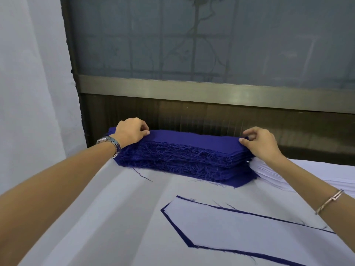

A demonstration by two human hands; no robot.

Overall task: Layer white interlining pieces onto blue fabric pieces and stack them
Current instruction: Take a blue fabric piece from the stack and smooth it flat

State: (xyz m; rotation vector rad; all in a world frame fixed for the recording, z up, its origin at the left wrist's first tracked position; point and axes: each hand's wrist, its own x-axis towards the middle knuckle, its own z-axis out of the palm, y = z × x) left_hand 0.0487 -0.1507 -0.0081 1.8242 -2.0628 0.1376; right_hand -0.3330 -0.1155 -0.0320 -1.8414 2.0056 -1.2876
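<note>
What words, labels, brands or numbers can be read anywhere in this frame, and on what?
None can be read.
Wristwatch: any brand is too small to read.
No writing on the blue fabric stack, white interlining, bracelet or frosted glass, which shows only a plant pattern.

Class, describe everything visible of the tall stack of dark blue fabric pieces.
The stack of dark blue fabric pieces holds many long layers with frayed, thready edges. It lies flat on the white-covered table, beside a pile of white interlining pieces. Left hand and right hand pinch the ends of its top layer.
</note>
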